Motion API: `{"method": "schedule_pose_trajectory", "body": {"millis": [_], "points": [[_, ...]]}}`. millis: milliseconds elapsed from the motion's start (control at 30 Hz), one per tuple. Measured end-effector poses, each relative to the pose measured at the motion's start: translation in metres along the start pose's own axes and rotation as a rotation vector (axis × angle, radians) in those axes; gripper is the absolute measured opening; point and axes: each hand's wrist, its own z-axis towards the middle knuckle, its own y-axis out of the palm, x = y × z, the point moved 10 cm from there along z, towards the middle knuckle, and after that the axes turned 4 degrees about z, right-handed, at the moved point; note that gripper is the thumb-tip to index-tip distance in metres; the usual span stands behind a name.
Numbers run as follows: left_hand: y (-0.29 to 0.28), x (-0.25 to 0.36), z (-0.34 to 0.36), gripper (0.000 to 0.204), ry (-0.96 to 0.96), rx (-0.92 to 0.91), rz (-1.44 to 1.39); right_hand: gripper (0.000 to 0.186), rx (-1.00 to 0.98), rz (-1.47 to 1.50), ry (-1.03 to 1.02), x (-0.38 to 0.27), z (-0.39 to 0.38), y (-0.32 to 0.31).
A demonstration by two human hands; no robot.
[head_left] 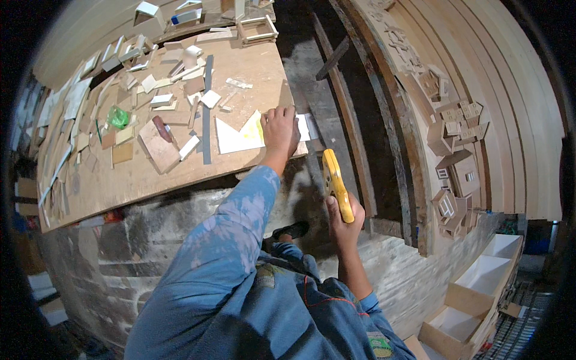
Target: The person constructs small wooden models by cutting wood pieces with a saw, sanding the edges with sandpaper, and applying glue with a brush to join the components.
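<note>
My left hand (280, 131) presses down on a white board (231, 138) at the right edge of the workbench, its fingers curled over the piece. The board has a V-shaped notch and a yellow patch beside the hand. Part of it sticks out past the bench edge. Just off that edge, my right hand (348, 217) is closed round the yellow handle of what looks like a hand saw (337, 183). Its blade is hard to make out against the dark floor.
Wood offcuts and a dark metal strip (208, 108) lie across the workbench (180, 162), along with a crumpled green plastic bag (118, 117). Small wooden house models (462, 174) stand on a shelf to the right. White-lined wooden boxes (480, 276) sit below it.
</note>
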Motion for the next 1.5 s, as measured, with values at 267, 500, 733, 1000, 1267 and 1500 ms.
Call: {"method": "schedule_pose_trajectory", "body": {"millis": [267, 500, 733, 1000, 1267, 1500], "points": [[0.012, -0.004, 0.000, 0.016, 0.015, -0.002, 0.060, 0.026, -0.056, -0.034, 0.039, 0.002, -0.001, 0.008], [0.015, -0.003, -0.001, 0.016, 0.056, 0.018, 0.096, 0.026, -0.048, -0.008, 0.085, -0.002, 0.005, 0.010], [0.021, -0.007, -0.002, 0.014, 0.054, 0.010, 0.127, 0.027, -0.044, -0.019, 0.052, -0.016, 0.006, 0.011], [-0.001, 0.002, -0.006, 0.017, 0.060, 0.078, -0.026, 0.028, -0.138, -0.103, -0.052, -0.015, -0.004, 0.029], [0.008, -0.003, -0.002, 0.015, 0.026, 0.070, 0.050, 0.026, -0.071, -0.076, -0.050, 0.007, -0.034, -0.004], [0.001, -0.002, -0.003, 0.013, 0.025, 0.061, -0.016, 0.029, -0.046, 0.047, 0.175, 0.007, -0.018, -0.024]]}}
